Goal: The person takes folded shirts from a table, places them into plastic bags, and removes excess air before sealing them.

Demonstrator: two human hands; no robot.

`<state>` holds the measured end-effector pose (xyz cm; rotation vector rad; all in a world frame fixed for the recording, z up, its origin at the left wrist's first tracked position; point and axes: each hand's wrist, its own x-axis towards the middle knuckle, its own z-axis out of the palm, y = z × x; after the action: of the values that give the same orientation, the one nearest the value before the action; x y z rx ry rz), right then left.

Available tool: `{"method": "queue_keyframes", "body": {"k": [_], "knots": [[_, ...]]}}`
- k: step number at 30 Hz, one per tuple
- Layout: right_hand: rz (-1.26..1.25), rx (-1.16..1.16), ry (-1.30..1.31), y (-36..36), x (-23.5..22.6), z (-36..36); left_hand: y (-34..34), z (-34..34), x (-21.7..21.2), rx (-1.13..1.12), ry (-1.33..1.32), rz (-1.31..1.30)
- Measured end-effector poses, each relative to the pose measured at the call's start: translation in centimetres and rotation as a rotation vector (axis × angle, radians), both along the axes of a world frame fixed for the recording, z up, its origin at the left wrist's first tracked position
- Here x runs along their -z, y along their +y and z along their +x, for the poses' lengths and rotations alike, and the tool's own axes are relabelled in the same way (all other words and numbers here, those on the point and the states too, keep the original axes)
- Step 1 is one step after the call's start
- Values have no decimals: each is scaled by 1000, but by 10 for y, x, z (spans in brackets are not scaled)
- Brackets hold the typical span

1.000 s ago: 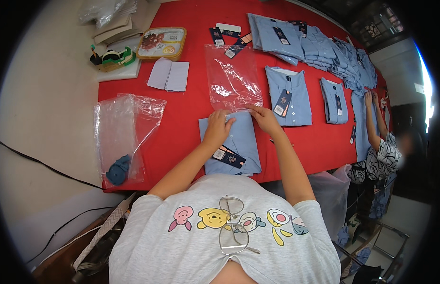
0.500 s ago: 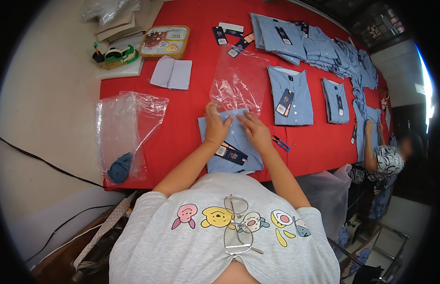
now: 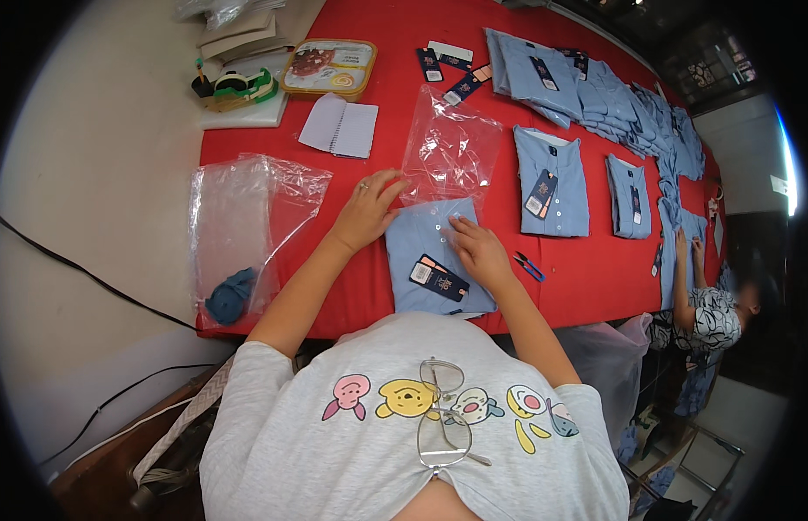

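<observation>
Pressing open fingers (image 3: 395,187) on a folded blue shirt (image 3: 430,252), red table (image 3: 586,286), pale floor (image 3: 82,174).

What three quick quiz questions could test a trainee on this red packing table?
1. True or false: both hands rest on the folded blue shirt nearest the person.
2. What lies on the red table just right of the right hand? A) a small blue snipper B) a notebook C) a tape dispenser
3. What lies just beyond that shirt, at the fingertips of the left hand?

Key
1. True: the left hand is on its upper left corner, the right hand on its front by the buttons.
2. A, the small blue snipper.
3. A flat clear plastic bag.
</observation>
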<state>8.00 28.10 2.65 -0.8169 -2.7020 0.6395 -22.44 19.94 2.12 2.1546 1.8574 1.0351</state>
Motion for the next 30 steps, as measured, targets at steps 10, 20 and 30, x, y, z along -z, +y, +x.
{"method": "queue_keyframes", "body": {"k": [10,20,30], "knots": [[198,125,-58,-28,-16,0,16,-24,17,85,111,-33],[191,-153,-92,-67,3,-82,9,-27,22,105,-242,-250],[252,32,26,-61,33,-80,-34,-14,20,11,-232,-209]]}}
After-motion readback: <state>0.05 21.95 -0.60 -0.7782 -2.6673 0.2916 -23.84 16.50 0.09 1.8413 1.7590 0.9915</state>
